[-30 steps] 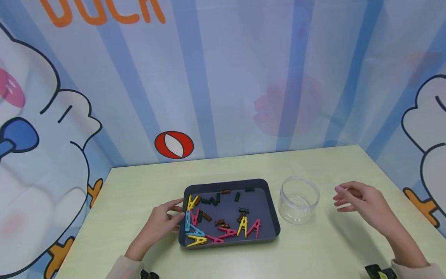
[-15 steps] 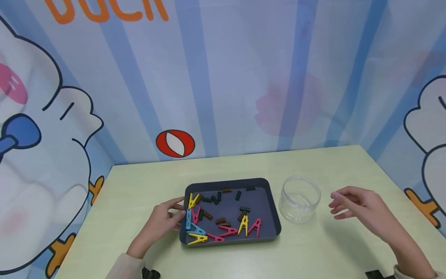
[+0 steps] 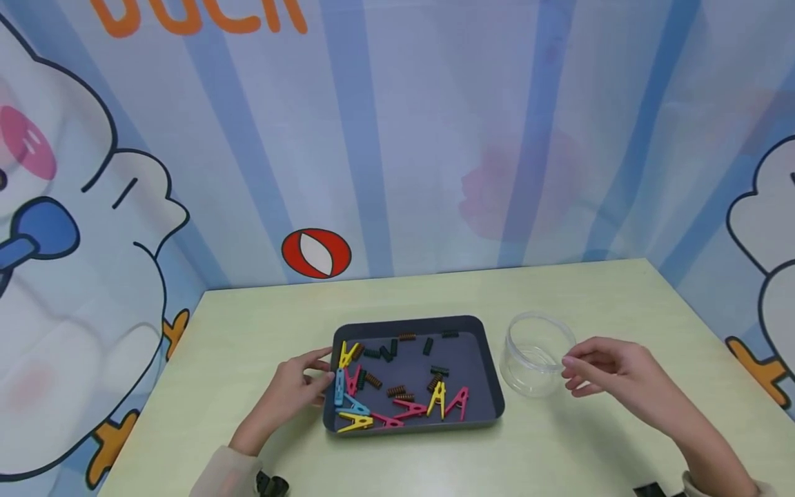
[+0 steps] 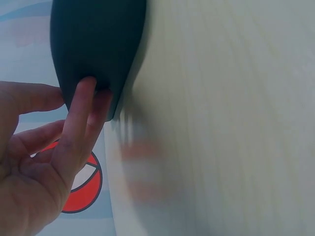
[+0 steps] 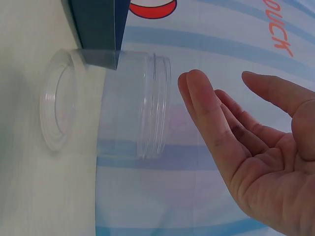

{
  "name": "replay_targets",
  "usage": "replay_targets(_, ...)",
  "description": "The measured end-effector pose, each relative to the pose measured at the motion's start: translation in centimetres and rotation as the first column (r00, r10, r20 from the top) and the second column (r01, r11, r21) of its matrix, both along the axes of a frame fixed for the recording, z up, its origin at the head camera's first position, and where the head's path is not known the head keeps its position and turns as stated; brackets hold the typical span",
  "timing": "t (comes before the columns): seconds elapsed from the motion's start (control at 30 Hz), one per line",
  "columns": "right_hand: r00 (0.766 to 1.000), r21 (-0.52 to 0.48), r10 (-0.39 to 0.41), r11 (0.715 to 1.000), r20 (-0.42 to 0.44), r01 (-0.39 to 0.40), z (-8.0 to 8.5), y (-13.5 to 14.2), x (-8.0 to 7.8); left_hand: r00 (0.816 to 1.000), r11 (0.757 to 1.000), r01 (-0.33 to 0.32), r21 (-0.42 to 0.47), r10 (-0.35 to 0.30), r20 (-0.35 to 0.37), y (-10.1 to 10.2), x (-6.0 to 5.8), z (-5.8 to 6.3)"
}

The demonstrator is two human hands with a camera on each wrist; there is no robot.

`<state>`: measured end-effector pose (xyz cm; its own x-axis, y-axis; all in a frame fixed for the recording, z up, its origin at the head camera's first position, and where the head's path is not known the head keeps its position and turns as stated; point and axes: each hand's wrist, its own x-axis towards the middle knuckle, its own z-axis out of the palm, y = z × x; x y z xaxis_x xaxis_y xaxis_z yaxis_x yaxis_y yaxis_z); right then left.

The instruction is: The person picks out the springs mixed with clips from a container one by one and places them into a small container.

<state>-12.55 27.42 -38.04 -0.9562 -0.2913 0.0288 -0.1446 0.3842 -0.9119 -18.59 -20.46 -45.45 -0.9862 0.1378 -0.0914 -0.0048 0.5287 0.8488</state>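
Note:
A dark grey tray (image 3: pixel 410 373) lies on the table with clothespins and small coil springs inside. My left hand (image 3: pixel 292 386) holds its left edge, the thumb at the rim and fingertips against the outer wall, as the left wrist view (image 4: pixel 101 44) of the tray's wall shows. Yellow, pink and blue clothespins (image 3: pixel 410 408) lie along the tray's left and front; brown and dark green springs (image 3: pixel 373 380) lie scattered in it. Right of the tray stands a clear round jar (image 3: pixel 533 376), lidless. My right hand (image 3: pixel 621 379) hovers beside its right rim, fingers loosely bent, holding nothing.
The pale table (image 3: pixel 267 317) runs back to a blue striped cloth backdrop (image 3: pixel 410 138) with printed cartoon figures. Similar printed sheets close off the left and right sides.
My right hand has moved left, from well right of the jar to close by its rim. The left hand stays on the tray's edge. The head view has shifted slightly.

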Motion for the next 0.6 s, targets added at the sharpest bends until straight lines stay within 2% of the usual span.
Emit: replay_targets(0.6,0.988,-0.079,0.151,0.986,0.041,-0.148,-0.2,-4.5,-0.6,1.000,1.000,0.009,0.004,-0.009,0.003,-0.1,-0.2,-0.3)
